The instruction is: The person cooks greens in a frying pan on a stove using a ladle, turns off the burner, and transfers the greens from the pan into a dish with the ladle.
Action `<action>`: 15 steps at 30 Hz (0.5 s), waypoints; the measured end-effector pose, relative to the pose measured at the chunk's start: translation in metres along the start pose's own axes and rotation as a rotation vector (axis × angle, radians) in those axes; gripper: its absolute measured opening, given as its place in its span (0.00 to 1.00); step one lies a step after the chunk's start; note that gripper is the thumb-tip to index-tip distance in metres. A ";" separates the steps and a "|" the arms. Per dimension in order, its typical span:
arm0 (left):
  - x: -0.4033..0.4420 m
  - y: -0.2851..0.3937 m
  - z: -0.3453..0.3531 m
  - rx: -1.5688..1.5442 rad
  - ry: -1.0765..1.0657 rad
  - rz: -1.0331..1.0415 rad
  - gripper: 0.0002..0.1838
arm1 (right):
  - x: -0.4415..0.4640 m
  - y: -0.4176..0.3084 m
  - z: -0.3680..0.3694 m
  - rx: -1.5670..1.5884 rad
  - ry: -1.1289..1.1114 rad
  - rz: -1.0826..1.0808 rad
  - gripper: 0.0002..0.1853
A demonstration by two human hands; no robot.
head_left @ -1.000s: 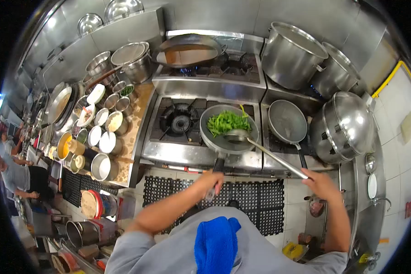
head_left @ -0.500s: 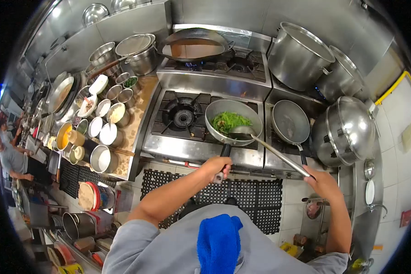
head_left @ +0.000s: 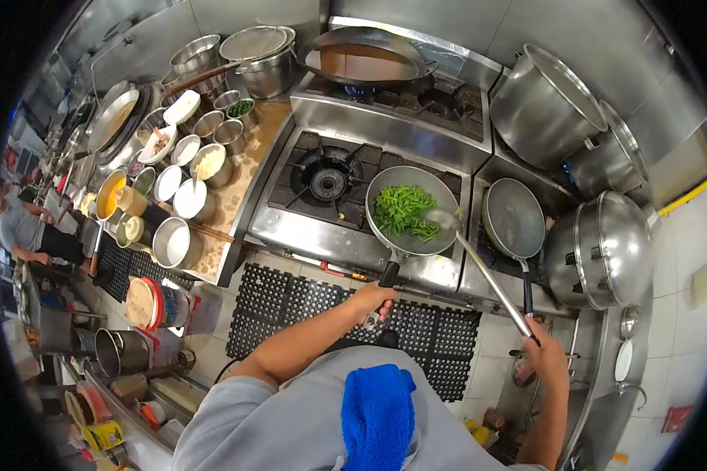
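My left hand (head_left: 375, 301) is closed round the black handle of a grey frying pan (head_left: 385, 237), which sits over the front burner. Chopped green vegetables (head_left: 404, 206) lie heaped inside it. In my right hand (head_left: 543, 350) is the dark end of a long metal ladle (head_left: 491, 272). The ladle's bowl hangs at the pan's right side, by the edge of the greens. Whether it touches them I cannot tell.
A second frying pan (head_left: 513, 216) stands to the right, beside a domed steel pot (head_left: 613, 247). Tall stockpots (head_left: 546, 110) are at the back right. A wok (head_left: 365, 59) with brown liquid sits on the rear burner. Ingredient containers (head_left: 177, 242) crowd the left counter; a person (head_left: 27, 228) stands far left.
The ladle's bowl has moved from within the greens to the pan's right side. The greens now lie spread differently in the pan. My view has shifted and tilted a little.
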State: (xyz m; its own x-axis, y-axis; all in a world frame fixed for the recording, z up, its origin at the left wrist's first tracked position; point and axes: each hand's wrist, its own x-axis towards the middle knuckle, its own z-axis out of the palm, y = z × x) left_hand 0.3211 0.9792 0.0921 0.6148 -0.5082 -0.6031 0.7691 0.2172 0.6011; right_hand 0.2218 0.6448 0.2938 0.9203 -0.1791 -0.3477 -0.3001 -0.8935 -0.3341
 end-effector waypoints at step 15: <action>0.013 -0.017 -0.006 -0.060 0.043 -0.050 0.10 | 0.055 0.000 0.077 -0.078 -0.090 -0.097 0.26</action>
State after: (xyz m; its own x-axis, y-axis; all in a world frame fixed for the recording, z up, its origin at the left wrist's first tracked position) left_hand 0.3171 0.9745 0.0710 0.5810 -0.4840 -0.6544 0.8076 0.2428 0.5374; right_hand 0.2529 0.6674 0.2071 0.9168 -0.0563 -0.3954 -0.1876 -0.9347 -0.3018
